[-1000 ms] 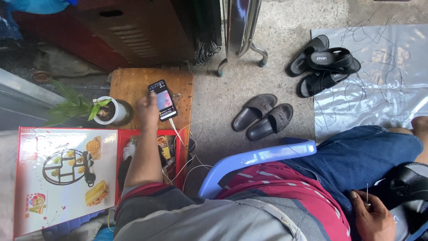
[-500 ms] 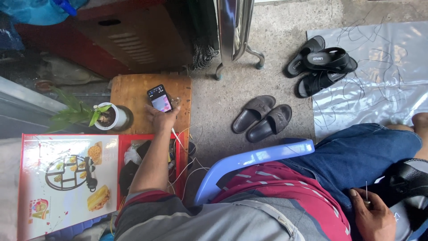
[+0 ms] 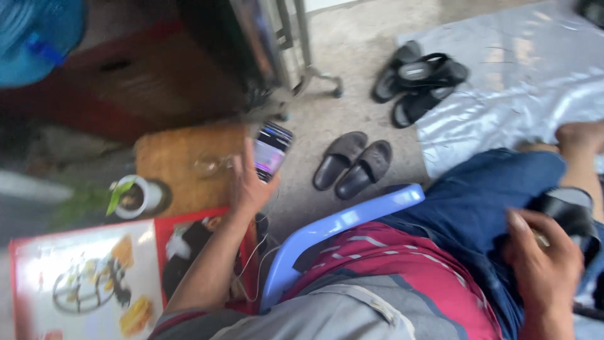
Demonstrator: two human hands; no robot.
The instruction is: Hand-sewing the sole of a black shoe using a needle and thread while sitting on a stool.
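- The left hand (image 3: 246, 182) reaches out over the edge of a wooden stool (image 3: 182, 164), fingers curled round a phone (image 3: 272, 151). The thumb side wraps the phone's lower half; the lit screen shows above it, tilted and blurred, so nothing on it can be made out.
- The phone sits in the air at the stool's right edge, above the concrete floor (image 3: 352, 94), near a pair of grey slippers (image 3: 352, 165).
- The right hand (image 3: 546, 267) lies low at the right, over the blue-jeaned lap (image 3: 465, 214). Its fingers bend over a dark, round-edged thing (image 3: 569, 211); motion blur hides whether they truly grip it, and what that thing is I cannot tell.
- A blue plastic chair arm (image 3: 340, 223) curves between the two hands.
- A white pot with a green plant (image 3: 132, 196) stands just beside the stool's left edge; its leaves are smeared by blur.
- Below it a red-edged picture board (image 3: 88, 283) is cut off by the frame's bottom and left.
- Thin white cables (image 3: 251, 264) run down by the left forearm; their ends are hidden.
- Black sandals (image 3: 418, 79) lie at the edge of a silver sheet (image 3: 516, 82), which runs out of the frame at the right.
- A blue rounded thing (image 3: 38, 38) at the top left is cut off and too blurred to name.
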